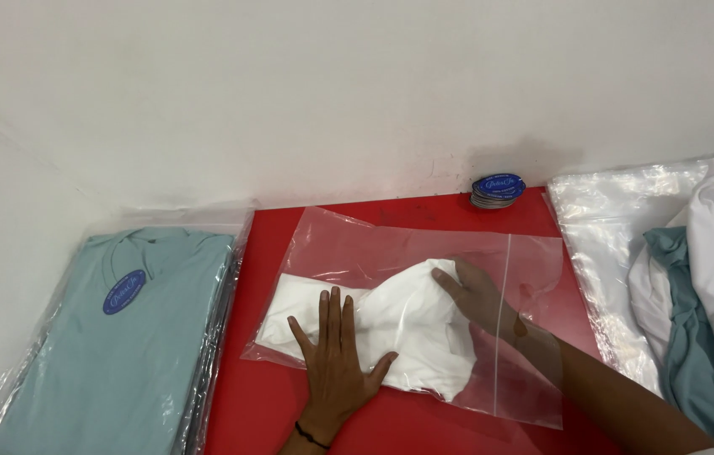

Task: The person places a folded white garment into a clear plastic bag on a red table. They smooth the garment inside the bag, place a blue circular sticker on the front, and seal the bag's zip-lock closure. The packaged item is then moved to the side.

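Two hands work over a red counter (391, 430) set against a white wall (357, 84), and the biggest thing on it is the stack of bagged teal shirts (121, 337) at the left, each under clear film with a round blue sticker on the chest. At the right edge lies a loose heap of white and teal garments (711, 303) on a pile of empty clear bags (610, 227). Between them sits the clear plastic bag (424, 253), its open mouth toward the right, and inside it the folded white shirt (408, 324), bunched and not yet lying flat (part of it seems to sit close to the mouth). A small stack of round blue stickers (498, 190) rests at the back by the wall.

The left hand (336, 358) lies flat on top of the bag, fingers spread, pinning film and shirt to the counter; its grip is apart, clamped on nothing. The right hand (479, 295) reaches inside the bag, and its fingers curl on the shirt's upper edge, so its grip looks closed on the fabric.

By my reading the shirt is mid-insertion; seating it would call for a steady push toward the closed end while the flat palm holds the bag in place
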